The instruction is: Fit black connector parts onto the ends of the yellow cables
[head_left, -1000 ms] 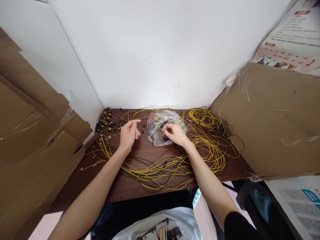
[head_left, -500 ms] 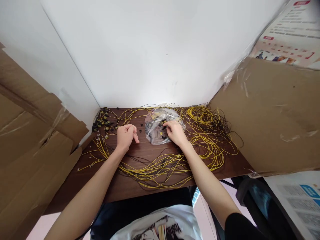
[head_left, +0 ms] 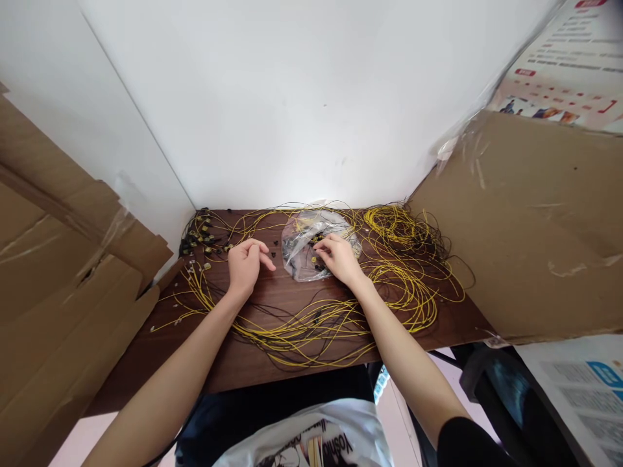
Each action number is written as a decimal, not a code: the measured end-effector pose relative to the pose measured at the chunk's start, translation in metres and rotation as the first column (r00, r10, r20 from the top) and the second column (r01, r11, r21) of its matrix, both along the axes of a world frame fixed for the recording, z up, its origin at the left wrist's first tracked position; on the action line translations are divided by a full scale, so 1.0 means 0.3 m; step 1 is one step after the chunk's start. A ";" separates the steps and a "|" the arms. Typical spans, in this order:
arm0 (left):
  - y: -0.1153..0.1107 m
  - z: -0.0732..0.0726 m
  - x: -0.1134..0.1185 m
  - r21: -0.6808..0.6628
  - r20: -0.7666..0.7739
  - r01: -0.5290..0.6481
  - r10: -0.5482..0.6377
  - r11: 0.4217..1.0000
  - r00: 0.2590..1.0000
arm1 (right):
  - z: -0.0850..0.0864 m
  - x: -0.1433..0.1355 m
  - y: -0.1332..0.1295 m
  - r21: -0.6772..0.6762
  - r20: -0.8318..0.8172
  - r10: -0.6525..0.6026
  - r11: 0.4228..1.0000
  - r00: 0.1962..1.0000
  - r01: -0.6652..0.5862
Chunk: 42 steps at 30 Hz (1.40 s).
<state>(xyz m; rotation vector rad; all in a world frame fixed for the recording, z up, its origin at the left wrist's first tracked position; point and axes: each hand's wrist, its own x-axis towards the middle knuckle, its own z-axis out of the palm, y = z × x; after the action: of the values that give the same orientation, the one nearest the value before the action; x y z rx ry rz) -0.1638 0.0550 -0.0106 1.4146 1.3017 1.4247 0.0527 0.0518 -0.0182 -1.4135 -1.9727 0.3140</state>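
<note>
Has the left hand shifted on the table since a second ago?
Yes, slightly. The left hand has curled its fingers in and drawn back from the clear plastic bag, now nearer the black connectors.

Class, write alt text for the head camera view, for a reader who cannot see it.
Two bare hands work on a dark wooden table strewn with yellow wires: the right hand reaches into a clear plastic bag of small dark parts, while the left hand rests loosely curled beside it. Cardboard sheets and a white wall enclose the table.

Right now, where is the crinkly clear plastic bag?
The clear plastic bag lies at the back middle of the brown table, under the right hand, with yellow wires to its right.
</note>
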 end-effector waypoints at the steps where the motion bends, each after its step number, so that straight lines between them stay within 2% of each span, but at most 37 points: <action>1: -0.005 0.003 0.003 0.019 -0.011 0.033 -0.033 0.999 0.999 | 0.008 -0.005 -0.005 0.007 -0.057 0.010 1.000 0.998 -0.010; 4: -0.022 0.008 0.019 0.034 -0.040 0.203 -0.202 0.979 0.979 | 0.035 -0.032 -0.028 0.020 -0.205 0.057 0.998 0.977 -0.054; 9: -0.045 -0.002 0.056 -0.048 -0.043 0.455 -0.457 0.889 0.888 | 0.054 -0.090 -0.072 0.052 -0.347 0.169 0.986 0.923 -0.161; 13: -0.055 -0.004 0.068 -0.129 0.150 0.572 -0.554 0.810 0.819 | 0.042 -0.111 -0.077 0.110 -0.421 0.229 0.973 0.878 -0.201; 17: -0.054 -0.017 0.067 -0.138 0.395 0.623 -0.534 0.770 0.747 | 0.033 -0.112 -0.070 0.143 -0.447 0.252 0.967 0.858 -0.210; 20: -0.049 -0.032 0.068 -0.136 0.471 0.601 -0.482 0.788 0.739 | 0.035 -0.114 -0.074 0.132 -0.449 0.262 0.965 0.854 -0.227; 22: -0.044 -0.037 0.070 -0.134 0.490 0.568 -0.444 0.812 0.750 | 0.035 -0.117 -0.078 0.093 -0.505 0.258 0.965 0.824 -0.245; 24: -0.040 -0.037 0.070 -0.143 0.487 0.515 -0.393 0.845 0.780 | 0.032 -0.119 -0.078 0.054 -0.614 0.267 0.953 0.743 -0.298; 27: -0.037 -0.029 0.069 -0.164 0.465 0.434 -0.319 0.886 0.826 | 0.028 -0.119 -0.071 0.052 -0.774 0.298 0.910 0.558 -0.412; 30: -0.038 -0.022 0.067 -0.184 0.494 0.415 -0.282 0.891 0.823 | 0.028 -0.119 -0.062 0.065 -0.873 0.274 0.885 0.404 -0.460; 33: -0.040 -0.021 0.066 -0.196 0.528 0.437 -0.281 0.878 0.801 | 0.032 -0.121 -0.056 0.016 -0.930 0.187 0.881 0.316 -0.474; 38: -0.040 -0.021 0.065 -0.193 0.541 0.449 -0.287 0.872 0.791 | 0.035 -0.131 -0.051 -0.123 -0.947 0.056 0.846 0.316 -0.519; 42: -0.037 -0.018 0.060 -0.198 0.569 0.468 -0.288 0.861 0.770 | 0.027 -0.131 -0.047 -0.164 -0.939 0.018 0.855 0.343 -0.493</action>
<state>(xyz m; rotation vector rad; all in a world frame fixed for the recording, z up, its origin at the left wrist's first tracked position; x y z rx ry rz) -0.1459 0.0440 -0.0161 0.9027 0.7856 1.1288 0.0134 0.0376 -0.0100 -0.7436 -1.1219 1.4510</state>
